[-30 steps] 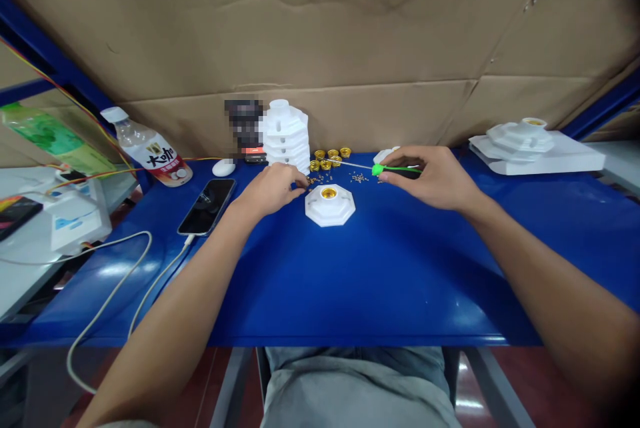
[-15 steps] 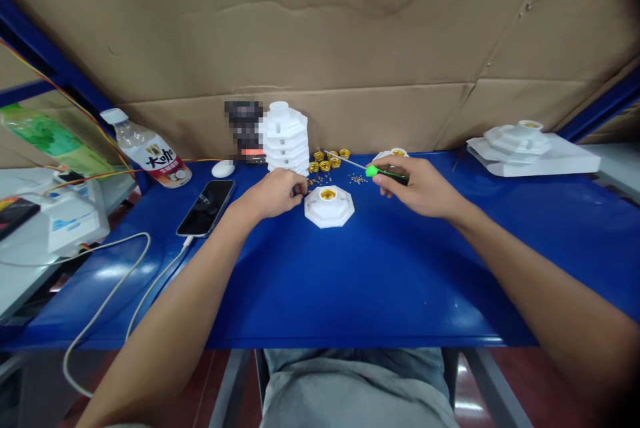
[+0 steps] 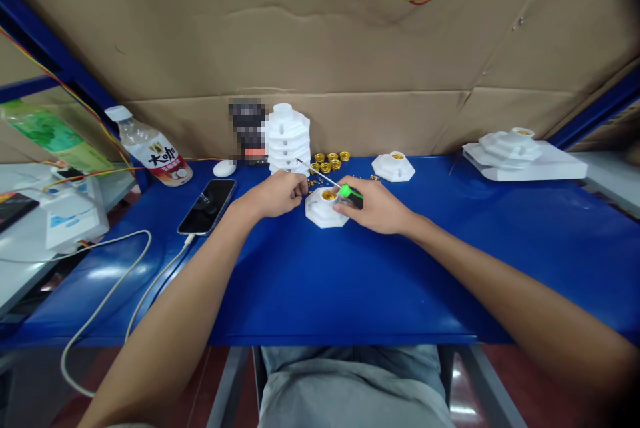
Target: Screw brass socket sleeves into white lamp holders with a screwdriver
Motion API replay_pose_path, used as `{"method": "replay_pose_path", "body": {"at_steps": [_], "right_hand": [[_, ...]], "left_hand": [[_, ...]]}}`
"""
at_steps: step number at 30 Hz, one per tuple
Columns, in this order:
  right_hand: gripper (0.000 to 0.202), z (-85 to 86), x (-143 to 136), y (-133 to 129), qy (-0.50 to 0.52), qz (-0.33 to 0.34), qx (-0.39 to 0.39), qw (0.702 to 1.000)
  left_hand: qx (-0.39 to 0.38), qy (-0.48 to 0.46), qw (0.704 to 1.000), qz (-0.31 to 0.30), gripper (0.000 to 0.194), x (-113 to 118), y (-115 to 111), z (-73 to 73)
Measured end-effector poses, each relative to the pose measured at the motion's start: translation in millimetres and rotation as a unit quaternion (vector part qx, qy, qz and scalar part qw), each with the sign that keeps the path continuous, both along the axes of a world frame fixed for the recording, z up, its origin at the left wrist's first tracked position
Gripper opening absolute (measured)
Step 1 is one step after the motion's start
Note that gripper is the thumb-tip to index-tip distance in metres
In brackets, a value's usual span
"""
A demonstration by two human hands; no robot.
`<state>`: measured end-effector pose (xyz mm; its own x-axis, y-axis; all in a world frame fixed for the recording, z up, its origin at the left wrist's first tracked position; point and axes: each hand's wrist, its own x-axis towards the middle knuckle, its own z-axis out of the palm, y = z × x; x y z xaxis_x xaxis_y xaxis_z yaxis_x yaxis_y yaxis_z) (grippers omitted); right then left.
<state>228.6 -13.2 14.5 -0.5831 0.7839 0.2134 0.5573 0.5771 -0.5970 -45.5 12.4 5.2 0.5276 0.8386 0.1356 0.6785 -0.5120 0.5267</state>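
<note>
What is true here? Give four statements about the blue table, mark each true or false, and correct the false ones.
The right hand holds a metal-shafted screwdriver with a green-and-black handle. True.
A rectangular black-screened phone lies right of that hand. False: it lies left.
Small gold-coloured metal cups sit beyond the single white octagonal holder near the hand. True.
A tall white octagonal stack stands right of the cups. False: it stands left.

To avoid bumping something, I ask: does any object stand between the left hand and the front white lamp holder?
No visible object does. The left hand is beside the white lamp holder, at its left; the right hand, gripping a green-and-black screwdriver, hides its right edge.
</note>
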Motion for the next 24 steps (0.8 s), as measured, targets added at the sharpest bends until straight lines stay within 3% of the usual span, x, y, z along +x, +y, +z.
{"method": "replay_pose_path", "body": {"at_steps": [4,8,13,19,24], "right_hand": [[0.013,-3.6,-2.5,0.6,-0.003,0.021,0.033,0.999],[0.017,-6.8,5.2,4.4,0.015,0.004,0.020,1.000],[0.027,-9.5,19.4,9.4,0.147,-0.007,-0.105,0.983],[0.033,-12.4,20.5,10.1,0.274,-0.013,-0.269,0.923],[0.033,-15.2,16.0,8.0,0.335,0.007,-0.321,0.886]], "left_hand": [[0.009,0.014,1.000,-0.003,0.020,0.2,1.5,-1.0],[-0.004,-0.008,1.000,0.005,0.019,0.5,-0.7,4.9],[-0.001,-0.097,0.995,0.007,0.013,13.5,-9.8,15.8],[-0.029,-0.278,0.960,0.021,0.013,49.9,-21.0,10.0],[-0.022,-0.320,0.947,0.028,0.012,63.5,-26.6,9.1]]}}
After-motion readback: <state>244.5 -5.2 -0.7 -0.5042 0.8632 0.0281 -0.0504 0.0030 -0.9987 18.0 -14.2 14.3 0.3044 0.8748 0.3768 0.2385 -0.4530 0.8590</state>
